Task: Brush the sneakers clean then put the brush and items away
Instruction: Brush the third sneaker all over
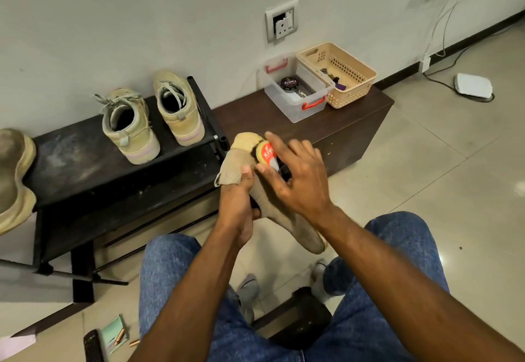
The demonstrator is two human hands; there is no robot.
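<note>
Glossy beige floor tiles (pixel 426 191), grey wall (pixel 113 20), dark wooden bench (pixel 341 131). Left hand (pixel 238 208) gripping beige cloth (pixel 238 168); right hand (pixel 295 174) spread over red-yellow polish tin (pixel 265 153).

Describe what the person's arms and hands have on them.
Both forearms are bare, with no sleeves in view. The left hand and right hand wear no gloves, and no rings, watch or bracelets show. Below the arms, blue denim jeans cover the legs.
</note>
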